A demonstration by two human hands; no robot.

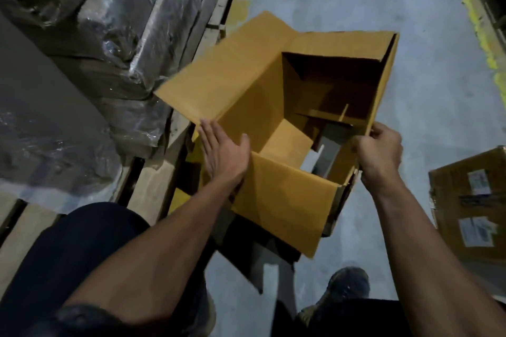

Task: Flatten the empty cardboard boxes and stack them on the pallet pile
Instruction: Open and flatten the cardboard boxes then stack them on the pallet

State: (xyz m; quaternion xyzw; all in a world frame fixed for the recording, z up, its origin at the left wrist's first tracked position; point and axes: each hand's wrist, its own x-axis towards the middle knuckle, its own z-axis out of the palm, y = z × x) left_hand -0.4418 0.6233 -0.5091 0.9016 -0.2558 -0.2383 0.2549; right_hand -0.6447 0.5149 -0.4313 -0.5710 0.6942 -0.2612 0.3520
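Observation:
An open brown cardboard box (246, 85) hangs above the grey floor in the middle of the head view, its flaps spread outward. Loose cardboard divider pieces (325, 115) lie inside it. My left hand (221, 150) lies flat with straight fingers against the box's near left corner, beside the left flap. My right hand (380, 150) grips the right wall's top edge, fingers curled over it. The near flap (284, 202) folds down toward me.
Plastic-wrapped goods on a wooden pallet (153, 180) fill the left side. A second brown box with white labels (471, 205) stands on the floor at the right. Yellow floor paint (484, 44) runs along the far right. My shoe (345, 287) is below the box.

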